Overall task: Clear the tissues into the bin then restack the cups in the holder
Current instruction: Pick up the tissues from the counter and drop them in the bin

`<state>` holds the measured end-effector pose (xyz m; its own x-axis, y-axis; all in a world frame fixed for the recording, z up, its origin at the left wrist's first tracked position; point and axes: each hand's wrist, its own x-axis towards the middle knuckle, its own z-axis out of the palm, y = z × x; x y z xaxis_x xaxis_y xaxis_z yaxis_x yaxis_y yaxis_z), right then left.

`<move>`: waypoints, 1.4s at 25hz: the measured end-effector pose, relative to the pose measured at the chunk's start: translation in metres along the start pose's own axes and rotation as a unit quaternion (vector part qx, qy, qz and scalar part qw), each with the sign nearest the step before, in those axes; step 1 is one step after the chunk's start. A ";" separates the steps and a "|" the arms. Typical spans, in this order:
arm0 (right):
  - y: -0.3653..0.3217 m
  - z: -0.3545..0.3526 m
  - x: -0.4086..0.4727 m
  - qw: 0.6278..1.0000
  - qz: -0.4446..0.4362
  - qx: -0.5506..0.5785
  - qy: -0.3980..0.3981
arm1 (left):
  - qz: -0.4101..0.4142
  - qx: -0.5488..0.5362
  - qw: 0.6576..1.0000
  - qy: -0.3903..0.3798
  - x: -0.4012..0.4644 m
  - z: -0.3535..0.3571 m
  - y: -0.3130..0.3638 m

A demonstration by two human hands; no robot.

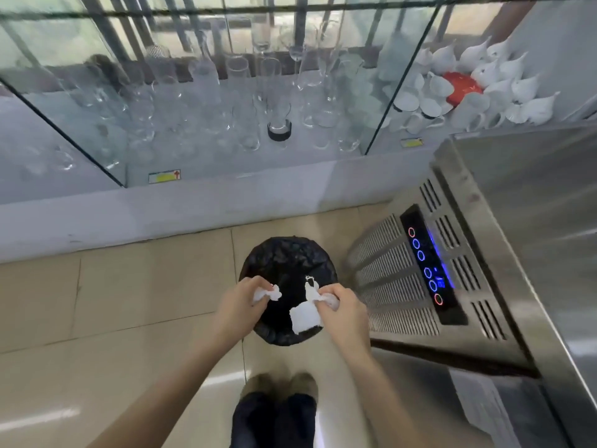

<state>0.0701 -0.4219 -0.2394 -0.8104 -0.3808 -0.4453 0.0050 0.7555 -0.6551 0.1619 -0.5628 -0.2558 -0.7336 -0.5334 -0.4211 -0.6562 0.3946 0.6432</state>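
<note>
A round bin [284, 253] lined with a black bag stands on the tiled floor right below me. Both hands hover over its opening. My left hand [240, 302] is closed on a crumpled white tissue [268, 294] at the bin's left side. My right hand [344, 310] grips more white tissue [307, 313], part of which hangs down as a flat sheet over the bag. White cups [465, 88] lie piled behind glass at the upper right; no cup holder is clearly visible.
A glass-fronted cabinet [200, 101] full of clear glassware runs across the back above a grey ledge. A stainless steel appliance [484, 253] with a lit blue control panel stands close on the right. My shoes [281, 388] show below the bin on beige tiles.
</note>
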 end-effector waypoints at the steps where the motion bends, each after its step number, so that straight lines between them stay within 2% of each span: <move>1: 0.012 0.017 0.015 1.000 -0.002 -0.004 -0.006 | -0.004 -0.009 1.000 -0.002 0.014 0.014 -0.016; 9: 0.120 0.129 0.125 0.997 0.002 -0.071 -0.043 | -0.023 0.015 0.999 -0.034 0.120 0.119 -0.131; 14: 0.187 0.195 0.191 0.994 0.009 -0.090 -0.063 | -0.045 0.057 0.991 -0.109 0.173 0.183 -0.191; 19: 0.229 0.237 0.232 0.984 0.024 -0.129 -0.118 | -0.039 0.107 0.975 -0.190 0.204 0.224 -0.216; 25: 0.235 0.249 0.243 0.960 0.034 -0.173 -0.219 | -0.039 0.121 0.969 -0.213 0.215 0.233 -0.222; 30: 0.212 0.233 0.221 0.947 0.012 -0.213 -0.241 | -0.018 0.097 0.976 -0.192 0.197 0.207 -0.200; 35: 0.155 0.188 0.174 0.936 0.018 -0.270 -0.224 | -0.028 0.223 0.955 -0.194 0.154 0.152 -0.152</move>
<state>0.0400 -0.4716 -0.5335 -0.4874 -0.4444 -0.7517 -0.3685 0.8851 -0.2843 0.1216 -0.5916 -0.5157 -0.6484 -0.2805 -0.7078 -0.6433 0.6990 0.3123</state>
